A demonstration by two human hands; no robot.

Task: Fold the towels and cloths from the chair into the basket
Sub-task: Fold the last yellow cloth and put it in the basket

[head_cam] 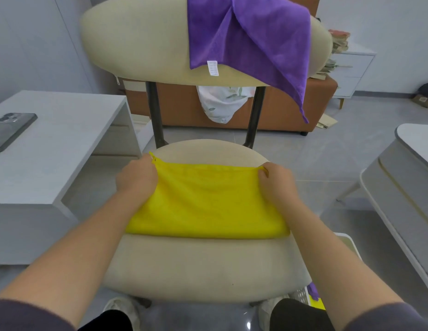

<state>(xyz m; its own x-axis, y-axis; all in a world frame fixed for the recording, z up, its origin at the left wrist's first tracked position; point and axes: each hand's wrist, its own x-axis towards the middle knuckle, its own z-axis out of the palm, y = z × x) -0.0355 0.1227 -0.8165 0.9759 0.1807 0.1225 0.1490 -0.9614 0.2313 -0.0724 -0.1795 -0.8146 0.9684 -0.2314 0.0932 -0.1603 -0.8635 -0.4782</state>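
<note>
A yellow cloth [208, 201] lies folded in half on the beige seat of the chair [203, 263]. My left hand [136, 177] pinches its far left corner, and my right hand [275, 180] pinches its far right corner. A purple towel [251, 37] hangs over the chair's backrest at the upper right. Down at the lower right a white basket [346, 242] stands beside the chair, mostly hidden by my right arm; purple and yellow cloth show inside it.
A white desk [53, 163] with a phone [10, 130] stands to the left. A grey-white table [404, 187] stands to the right. Behind the chair is a brown sofa [184, 103] with a patterned white cloth [222, 101].
</note>
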